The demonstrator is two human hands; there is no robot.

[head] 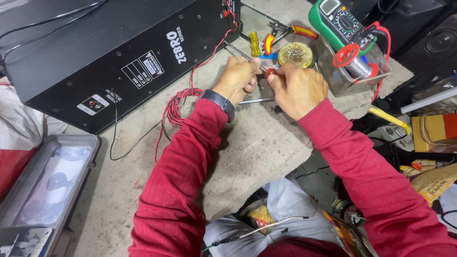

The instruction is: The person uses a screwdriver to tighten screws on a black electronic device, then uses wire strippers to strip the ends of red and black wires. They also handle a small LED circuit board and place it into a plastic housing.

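Both red sleeves [190,190] reach over the counter [257,143]. Left hand [238,78] pinches a thin metal rod [236,50]; right hand [296,88] clamps a small red piece [270,72] against it, near the counter's far edge beside the black amplifier [109,52].

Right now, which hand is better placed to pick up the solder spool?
Probably the right hand: it lies nearer the solder spool on the metal stand. The left hand sits farther off, its fingers pinching a thin metal tool.
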